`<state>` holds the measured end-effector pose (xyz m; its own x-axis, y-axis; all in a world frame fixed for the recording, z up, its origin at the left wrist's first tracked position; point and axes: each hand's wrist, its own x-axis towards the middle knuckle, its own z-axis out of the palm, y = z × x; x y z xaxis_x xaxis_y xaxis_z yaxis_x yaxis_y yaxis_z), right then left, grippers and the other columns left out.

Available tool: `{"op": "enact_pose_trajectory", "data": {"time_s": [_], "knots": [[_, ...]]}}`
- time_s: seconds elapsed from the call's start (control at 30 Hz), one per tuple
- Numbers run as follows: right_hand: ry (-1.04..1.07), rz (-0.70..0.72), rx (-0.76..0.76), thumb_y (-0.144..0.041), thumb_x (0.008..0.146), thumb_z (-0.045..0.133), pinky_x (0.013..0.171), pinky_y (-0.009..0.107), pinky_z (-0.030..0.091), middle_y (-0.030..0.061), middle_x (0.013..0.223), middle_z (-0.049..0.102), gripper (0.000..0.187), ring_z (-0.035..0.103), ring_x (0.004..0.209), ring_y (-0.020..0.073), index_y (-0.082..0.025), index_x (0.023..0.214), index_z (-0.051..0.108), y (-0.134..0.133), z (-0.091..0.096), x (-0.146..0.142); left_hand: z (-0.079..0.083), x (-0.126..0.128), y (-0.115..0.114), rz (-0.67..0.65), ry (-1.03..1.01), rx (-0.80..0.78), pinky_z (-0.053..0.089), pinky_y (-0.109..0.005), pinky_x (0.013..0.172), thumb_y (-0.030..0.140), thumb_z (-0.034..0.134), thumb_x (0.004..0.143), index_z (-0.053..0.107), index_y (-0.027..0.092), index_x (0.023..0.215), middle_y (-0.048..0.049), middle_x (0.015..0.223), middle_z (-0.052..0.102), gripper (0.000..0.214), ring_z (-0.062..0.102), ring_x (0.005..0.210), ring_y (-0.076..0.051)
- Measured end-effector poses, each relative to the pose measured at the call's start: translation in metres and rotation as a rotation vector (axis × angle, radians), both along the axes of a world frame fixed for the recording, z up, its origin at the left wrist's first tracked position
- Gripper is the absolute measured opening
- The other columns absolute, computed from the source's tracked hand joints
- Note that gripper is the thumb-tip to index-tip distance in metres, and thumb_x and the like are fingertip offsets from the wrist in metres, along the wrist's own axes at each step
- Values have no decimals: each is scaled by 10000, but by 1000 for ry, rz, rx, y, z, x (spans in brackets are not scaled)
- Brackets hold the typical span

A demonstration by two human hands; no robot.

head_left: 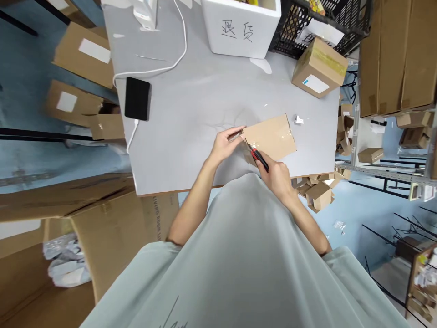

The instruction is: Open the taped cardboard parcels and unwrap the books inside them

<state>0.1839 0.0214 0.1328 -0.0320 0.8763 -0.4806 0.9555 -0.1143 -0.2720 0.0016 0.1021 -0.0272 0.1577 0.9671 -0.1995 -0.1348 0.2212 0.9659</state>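
Observation:
A small brown cardboard box (pixel 271 134) lies near the front of the grey table, with shiny tape at its ends. My left hand (pixel 223 145) is at its left end, thumb and fingers closed on the edge there. In my right hand (pixel 276 176) is a box cutter (pixel 259 158) with a red and black handle. Its tip points up and left, against the box's left end close to my left fingers. The blade itself is too small to make out.
On the grey table (pixel 191 100) are a black tablet-like device (pixel 137 99) with a white cable, a white foam box (pixel 241 29), a black crate (pixel 290 32) and a taped carton (pixel 320 68). A large open carton (pixel 116 241) stands at the lower left.

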Motion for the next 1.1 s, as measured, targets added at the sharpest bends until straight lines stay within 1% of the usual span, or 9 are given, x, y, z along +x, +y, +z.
{"op": "enact_pose_trajectory", "data": {"time_s": [0.13,0.27,0.43,0.67,0.93,1.1], "knots": [[-214,47,-107,-338,1176,390,925,341,572,127,1186,859,542,827,1025,286,-224,1699,473,2,7,-23,1,1,1,4,27,13,510,-575,1272,673,853,839,846,227,1275,-111,1416,786,625,698,1399,-362],[-309,52,-146,-332,1188,346,909,331,567,142,1166,854,554,826,1020,279,-201,1721,427,1,10,-34,0,1,1,-4,31,17,533,-575,1253,690,838,849,841,232,1289,-114,1416,785,635,708,1386,-360],[-327,46,-150,-321,1192,312,920,332,565,147,1185,845,561,823,1037,277,-195,1731,403,0,11,-42,-1,1,0,-12,16,28,546,-560,1244,675,827,869,837,236,1299,-117,1420,783,615,711,1382,-348],[-376,56,-187,-335,1203,301,922,328,570,161,1223,835,565,819,1052,276,-191,1745,371,3,18,-47,3,-1,0,-13,0,33,530,-551,1260,659,824,880,840,238,1291,-117,1429,778,589,706,1388,-344],[-440,85,-211,-309,1202,245,952,359,595,199,1243,812,586,823,1059,276,-169,1768,297,4,14,-54,4,0,0,-13,6,23,531,-553,1257,667,829,869,837,240,1293,-112,1425,781,602,706,1387,-343],[-441,102,-212,-283,1195,295,946,349,611,198,1211,820,562,829,1051,264,-156,1741,328,5,14,-55,3,1,-3,3,9,43,528,-533,1259,620,819,892,832,220,1292,-131,1422,778,567,705,1383,-333]]}}
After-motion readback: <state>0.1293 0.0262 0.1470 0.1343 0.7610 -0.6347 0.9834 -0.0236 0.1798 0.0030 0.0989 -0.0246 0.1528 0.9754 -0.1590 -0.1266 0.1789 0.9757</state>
